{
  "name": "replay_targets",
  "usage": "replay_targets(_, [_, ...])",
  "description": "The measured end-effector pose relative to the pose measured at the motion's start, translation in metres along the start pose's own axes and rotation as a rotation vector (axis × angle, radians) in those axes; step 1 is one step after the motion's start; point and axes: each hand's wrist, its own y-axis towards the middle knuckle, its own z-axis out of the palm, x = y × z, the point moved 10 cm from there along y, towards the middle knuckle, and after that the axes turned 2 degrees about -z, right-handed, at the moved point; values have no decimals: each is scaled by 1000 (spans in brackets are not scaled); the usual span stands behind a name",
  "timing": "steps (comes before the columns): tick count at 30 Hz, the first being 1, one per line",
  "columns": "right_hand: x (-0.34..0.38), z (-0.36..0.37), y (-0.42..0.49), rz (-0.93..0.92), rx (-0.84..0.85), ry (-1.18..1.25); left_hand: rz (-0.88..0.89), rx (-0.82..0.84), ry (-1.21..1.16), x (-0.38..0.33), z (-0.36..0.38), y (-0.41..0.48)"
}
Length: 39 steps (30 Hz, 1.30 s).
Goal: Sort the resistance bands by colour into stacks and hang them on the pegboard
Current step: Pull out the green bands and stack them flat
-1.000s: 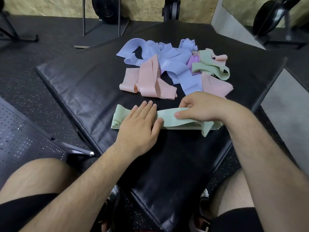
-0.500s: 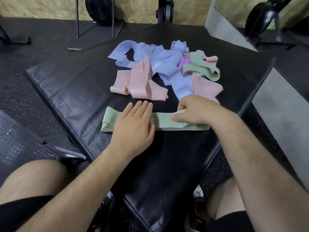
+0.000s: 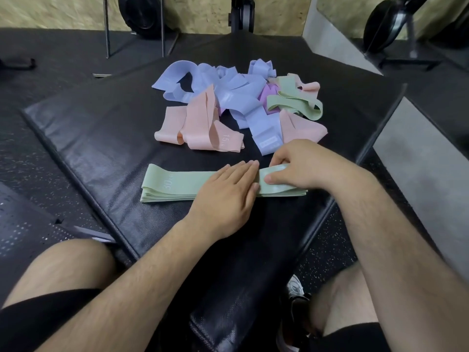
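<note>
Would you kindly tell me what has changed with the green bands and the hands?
The left hand slid rightward along the green band stack, uncovering its 30 LB print. The loose end that stuck out beside the right hand is now tucked flush. The right hand still grips the stack's right end; the unsorted pile is unchanged.

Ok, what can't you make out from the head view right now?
Head view:
- Green stack: band count unclear; layers too thin, left hand and right hand cover much of it.
- Purple band: mostly buried under blue bands.
- Perforated panel: cut by left edge.
</note>
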Motion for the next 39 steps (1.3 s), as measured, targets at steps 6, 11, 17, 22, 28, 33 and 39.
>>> replay_targets(6, [-13,-3,-3,8,-46,51,-8,15,14,-2,-2,-1])
replay_targets(11, [-20,-2,-7,13,-93,93,-6,27,62,-8,-7,5])
replay_targets(17, [-20,3,-7,24,-115,64,59,28,7,-28,4,11])
replay_targets(22, [-33,-10,-13,-11,-198,121,53,25,13,-26,6,11])
replay_targets(28, [-35,-11,-18,-83,-272,-1,54,37,11,-26,3,16])
replay_targets(33, [-20,4,-24,-203,-180,-53,79,65,-36,-25,-4,22])
replay_targets(39, [-28,16,-22,-175,-88,-2,75,150,-147,-20,4,25])
